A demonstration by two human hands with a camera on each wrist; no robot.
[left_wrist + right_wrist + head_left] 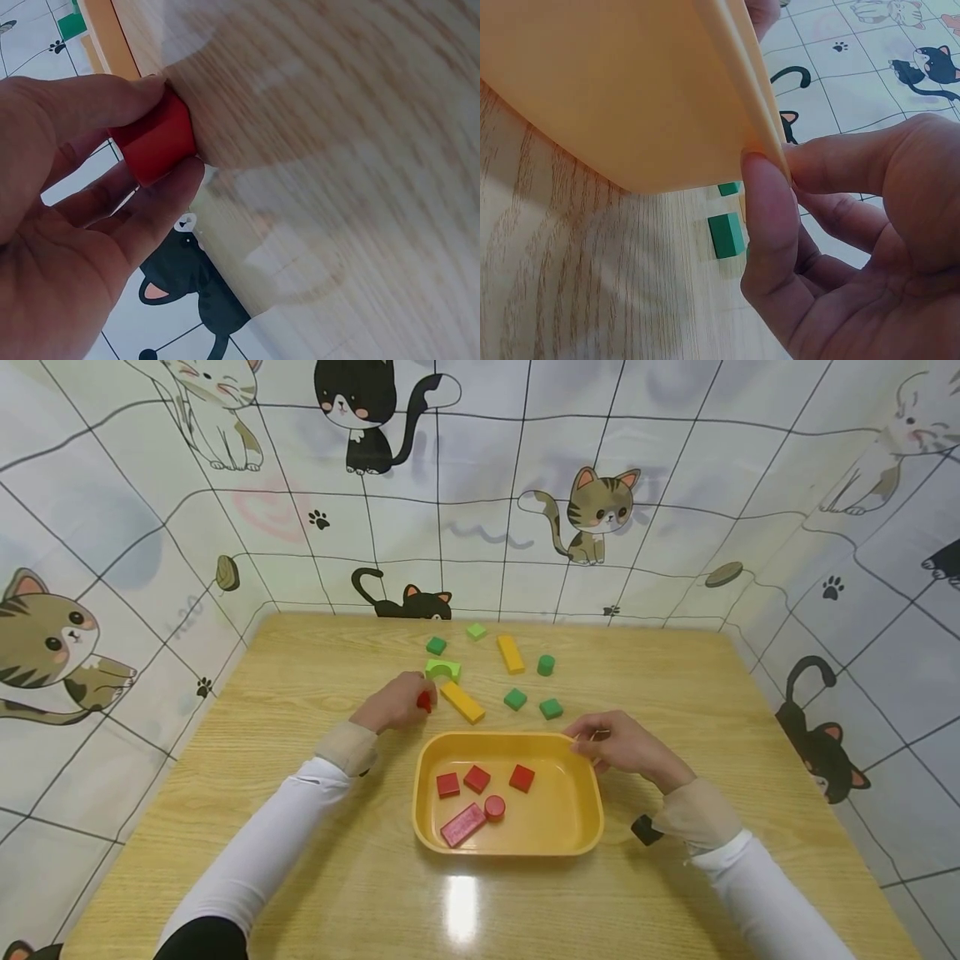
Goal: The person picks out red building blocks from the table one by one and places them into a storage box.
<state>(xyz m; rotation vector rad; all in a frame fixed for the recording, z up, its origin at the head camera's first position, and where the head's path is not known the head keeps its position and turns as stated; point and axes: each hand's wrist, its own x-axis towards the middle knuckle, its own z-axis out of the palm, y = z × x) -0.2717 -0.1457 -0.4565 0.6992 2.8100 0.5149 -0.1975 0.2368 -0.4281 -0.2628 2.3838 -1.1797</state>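
Note:
Just beyond the tray's left corner, my left hand (396,702) pinches a small red block (156,141) between thumb and fingers, close to the tabletop. My right hand (624,747) grips the rim of the yellow plastic tray (551,827) at its far right corner, thumb and fingers on either side of the edge. Inside the tray lie several red pieces, among them a red cylinder (494,807), a long pinkish-red block (463,825) and a red cube (522,778). Part of the held block is covered by fingers.
Behind the tray are a light green arch block (442,670), two long yellow blocks (462,702), a green cylinder (546,665) and several green blocks (515,699). Cat-print sheeting (480,527) rises at the wooden table's (337,877) back and sides.

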